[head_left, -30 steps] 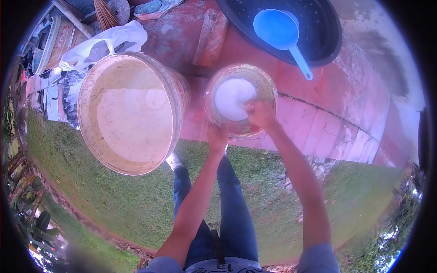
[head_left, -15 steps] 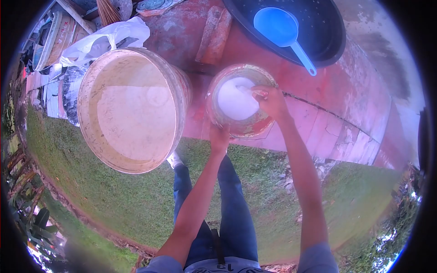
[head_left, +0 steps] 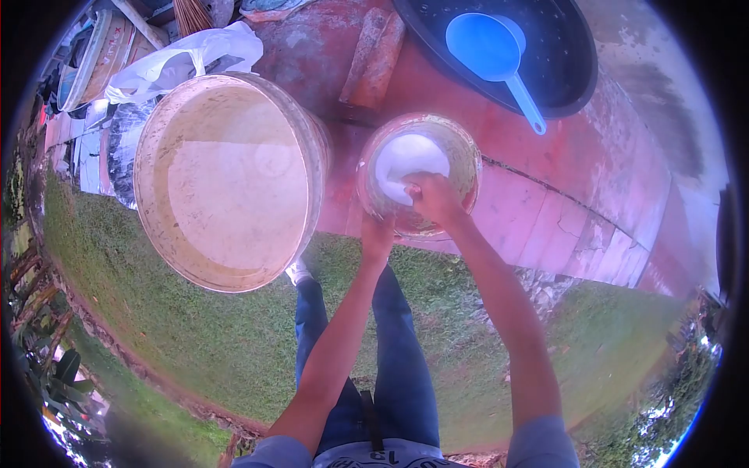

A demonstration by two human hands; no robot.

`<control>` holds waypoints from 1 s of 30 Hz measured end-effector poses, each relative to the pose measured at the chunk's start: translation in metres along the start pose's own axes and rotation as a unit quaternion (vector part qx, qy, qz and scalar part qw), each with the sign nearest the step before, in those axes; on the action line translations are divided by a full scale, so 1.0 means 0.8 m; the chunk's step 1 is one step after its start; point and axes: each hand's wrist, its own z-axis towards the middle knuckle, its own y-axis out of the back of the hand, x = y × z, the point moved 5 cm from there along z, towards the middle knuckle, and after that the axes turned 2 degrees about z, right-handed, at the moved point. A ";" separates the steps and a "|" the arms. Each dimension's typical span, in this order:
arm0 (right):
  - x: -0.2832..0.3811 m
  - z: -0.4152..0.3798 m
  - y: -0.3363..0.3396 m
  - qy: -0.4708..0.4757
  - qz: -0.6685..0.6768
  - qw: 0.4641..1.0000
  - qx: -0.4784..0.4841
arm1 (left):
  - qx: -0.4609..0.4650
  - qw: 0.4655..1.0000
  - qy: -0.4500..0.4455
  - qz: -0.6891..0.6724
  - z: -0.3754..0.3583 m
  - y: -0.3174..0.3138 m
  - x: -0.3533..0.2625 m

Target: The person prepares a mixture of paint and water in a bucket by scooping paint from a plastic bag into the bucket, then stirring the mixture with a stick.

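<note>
Standing at the red concrete ledge's grass-side edge, a small bucket holds white liquid. Left hand grips its near wall; right hand, closed, dips inside. Steadying the bucket probably prevents spills. Large empty bucket stands alongside.

Backyard work spot; grass, cracked red slab, big bucket

The small bucket stands at the slab's near edge, the large bucket left, the basin holding a scoop behind.
</note>
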 end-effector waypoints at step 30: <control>0.005 0.016 0.047 0.040 -0.172 0.984 0.008 | -0.111 0.983 -0.131 0.068 0.016 0.023 -0.002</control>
